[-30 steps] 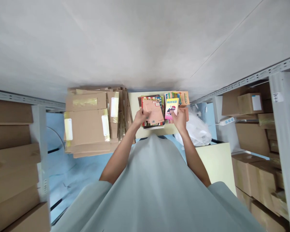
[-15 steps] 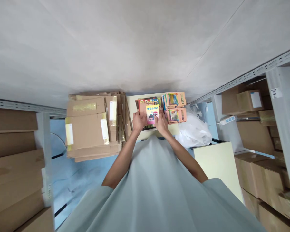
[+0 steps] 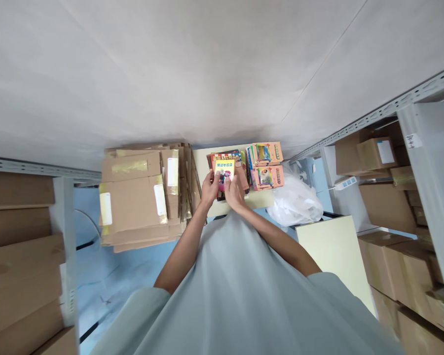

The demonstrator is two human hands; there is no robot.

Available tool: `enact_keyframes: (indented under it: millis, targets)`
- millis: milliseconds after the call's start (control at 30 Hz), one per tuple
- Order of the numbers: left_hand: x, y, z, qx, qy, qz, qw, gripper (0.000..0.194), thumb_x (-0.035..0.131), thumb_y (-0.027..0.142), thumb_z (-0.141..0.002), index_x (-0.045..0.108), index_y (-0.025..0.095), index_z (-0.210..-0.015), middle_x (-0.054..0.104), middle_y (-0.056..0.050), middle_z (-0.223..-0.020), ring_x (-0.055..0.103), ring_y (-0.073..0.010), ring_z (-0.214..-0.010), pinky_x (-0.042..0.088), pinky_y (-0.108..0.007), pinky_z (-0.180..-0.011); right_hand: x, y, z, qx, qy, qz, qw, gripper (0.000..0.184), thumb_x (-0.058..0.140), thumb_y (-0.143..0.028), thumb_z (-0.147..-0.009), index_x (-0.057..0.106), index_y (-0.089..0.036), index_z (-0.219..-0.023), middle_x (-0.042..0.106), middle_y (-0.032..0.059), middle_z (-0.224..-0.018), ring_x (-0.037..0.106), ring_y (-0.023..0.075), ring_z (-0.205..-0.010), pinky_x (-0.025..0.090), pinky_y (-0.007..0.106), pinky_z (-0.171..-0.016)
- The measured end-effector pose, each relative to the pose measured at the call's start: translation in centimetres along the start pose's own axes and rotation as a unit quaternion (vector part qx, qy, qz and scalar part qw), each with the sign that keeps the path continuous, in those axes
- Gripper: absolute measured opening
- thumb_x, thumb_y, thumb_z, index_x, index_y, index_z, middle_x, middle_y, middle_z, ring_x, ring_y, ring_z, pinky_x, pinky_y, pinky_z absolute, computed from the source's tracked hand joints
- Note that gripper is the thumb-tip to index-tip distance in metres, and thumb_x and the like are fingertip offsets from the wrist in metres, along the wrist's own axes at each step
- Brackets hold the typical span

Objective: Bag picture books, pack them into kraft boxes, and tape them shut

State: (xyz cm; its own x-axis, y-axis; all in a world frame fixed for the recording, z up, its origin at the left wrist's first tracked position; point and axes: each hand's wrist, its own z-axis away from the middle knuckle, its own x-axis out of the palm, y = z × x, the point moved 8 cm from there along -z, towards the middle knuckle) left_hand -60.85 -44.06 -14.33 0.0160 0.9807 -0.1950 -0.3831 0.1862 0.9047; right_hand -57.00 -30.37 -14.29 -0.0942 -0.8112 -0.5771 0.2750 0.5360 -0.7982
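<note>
Between both hands is a small book [image 3: 225, 168] with a yellow and pink cover, cartoon figures and Chinese characters. My left hand [image 3: 210, 188] grips its left side, thumb on the cover. On its right edge, my right hand [image 3: 235, 191] is closed, thumb near the lower cover. Behind and beneath lies a pile of books [image 3: 225, 155], red, dark and multicoloured, partly hidden by the held book and my hands. To its right, two stacks of orange picture books [image 3: 268, 177] sit side by side on the pale table [image 3: 262, 199].
Flattened cardboard boxes [image 3: 133, 202] are piled left of the books. White plastic bags [image 3: 296, 202] bulge at the right, beside a pale panel [image 3: 333, 251]. Shelves with cartons [image 3: 388, 197] flank me on the right, and more cartons [image 3: 18, 256] on the left. A wall rises behind the table.
The book has shifted left and slightly closer to my left hand's side, with my right hand following it left. My left thumb now lies over the cover.
</note>
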Motion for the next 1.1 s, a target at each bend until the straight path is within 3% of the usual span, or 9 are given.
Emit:
enact_keyframes:
  millis: [100, 200, 367, 500, 700, 767, 867, 1000, 1100]
  targets:
    - [-0.7, -1.2, -0.4, -0.04, 0.013, 0.025, 0.999, 0.056, 0.076, 0.066, -0.092, 0.078, 0.014, -0.114, 0.084, -0.015, -0.112, 0.077, -0.0282, -0.098, 0.06, -0.036, -0.087, 1.8, -0.8, 0.0, 0.033, -0.016, -0.019, 0.999, 0.049, 0.033, -0.047, -0.118, 0.058, -0.012, -0.143, 0.074, 0.0255, -0.129, 0.074, 0.0361, -0.126, 0.06, 0.053, -0.109]
    - [-1.7, -2.4, -0.7, -0.068, 0.023, 0.057, 0.996, 0.057, 0.08, 0.064, -0.088, 0.078, 0.012, -0.113, 0.084, -0.016, -0.112, 0.077, -0.0267, -0.094, 0.06, -0.034, -0.081, 2.6, -2.2, -0.2, 0.006, -0.036, -0.01, 0.999, 0.044, 0.035, -0.044, -0.118, 0.059, -0.014, -0.138, 0.074, 0.025, -0.132, 0.073, 0.0348, -0.128, 0.058, 0.05, -0.11]
    - [-2.6, -2.7, -0.7, -0.053, 0.032, 0.111, 0.992, 0.05, 0.078, 0.056, -0.09, 0.077, 0.011, -0.113, 0.082, -0.019, -0.118, 0.078, -0.0266, -0.099, 0.061, -0.034, -0.084, 2.0, -1.8, -0.6, 0.032, -0.097, -0.015, 0.995, 0.035, 0.039, -0.048, -0.118, 0.059, -0.021, -0.129, 0.078, 0.0182, -0.125, 0.076, 0.0308, -0.12, 0.058, 0.043, -0.105]
    - [-2.3, -1.9, -0.2, -0.026, -0.003, 0.147, 0.989, 0.048, 0.074, 0.049, -0.093, 0.076, 0.015, -0.127, 0.082, -0.014, -0.122, 0.078, -0.0254, -0.104, 0.062, -0.034, -0.089, 1.1, -1.5, -0.6, 0.041, -0.113, -0.041, 0.992, 0.036, 0.038, -0.051, -0.117, 0.06, -0.024, -0.126, 0.078, 0.0147, -0.123, 0.076, 0.0289, -0.118, 0.059, 0.042, -0.103]
    - [-2.6, -2.0, 0.3, -0.075, 0.007, 0.164, 0.984, 0.056, 0.078, 0.038, -0.093, 0.069, 0.013, -0.142, 0.08, -0.018, -0.131, 0.079, -0.0288, -0.114, 0.064, -0.04, -0.099, -0.7, -2.1, 0.2, 0.006, -0.015, -0.026, 1.0, 0.047, 0.036, -0.053, -0.116, 0.063, -0.02, -0.136, 0.07, 0.0201, -0.145, 0.059, 0.032, -0.145, 0.046, 0.05, -0.125]
    - [-2.4, -1.4, 0.3, -0.062, -0.019, 0.162, 0.985, 0.055, 0.079, 0.038, -0.092, 0.069, 0.014, -0.14, 0.078, -0.018, -0.136, 0.077, -0.031, -0.122, 0.064, -0.042, -0.103, -0.9, -2.5, 0.6, -0.003, 0.009, -0.027, 1.0, 0.048, 0.039, -0.055, -0.116, 0.064, -0.021, -0.139, 0.069, 0.019, -0.148, 0.055, 0.0312, -0.15, 0.043, 0.049, -0.128]
    - [-2.3, -0.2, 0.5, -0.021, -0.045, 0.13, 0.99, 0.051, 0.078, 0.039, -0.092, 0.071, 0.016, -0.136, 0.073, -0.019, -0.147, 0.069, -0.0354, -0.139, 0.06, -0.046, -0.112, -1.1, -2.5, 1.2, 0.017, 0.021, -0.058, 0.998, 0.049, 0.038, -0.059, -0.116, 0.066, -0.021, -0.13, 0.074, 0.0161, -0.136, 0.066, 0.0283, -0.134, 0.053, 0.044, -0.118]
    - [-3.6, 1.0, 1.2, -0.001, 0.007, 0.056, 0.998, 0.059, 0.078, 0.042, -0.092, 0.069, 0.014, -0.143, 0.066, -0.024, -0.157, 0.062, -0.0378, -0.149, 0.053, -0.05, -0.123, -3.6, -2.2, 3.2, 0.055, 0.05, -0.13, 0.989, 0.051, 0.039, -0.066, -0.115, 0.067, -0.023, -0.116, 0.078, 0.0102, -0.11, 0.074, 0.027, -0.108, 0.062, 0.041, -0.1]
    - [-2.2, 2.3, 2.9, 0.013, -0.063, 0.066, 0.996, 0.062, 0.079, 0.057, -0.093, 0.074, 0.014, -0.137, 0.076, -0.022, -0.141, 0.072, -0.0364, -0.134, 0.059, -0.051, -0.115, -7.1, -2.3, 6.1, 0.056, 0.082, -0.196, 0.976, 0.052, 0.045, -0.071, -0.111, 0.066, -0.024, -0.118, 0.078, 0.01, -0.113, 0.074, 0.0281, -0.11, 0.062, 0.042, -0.101]
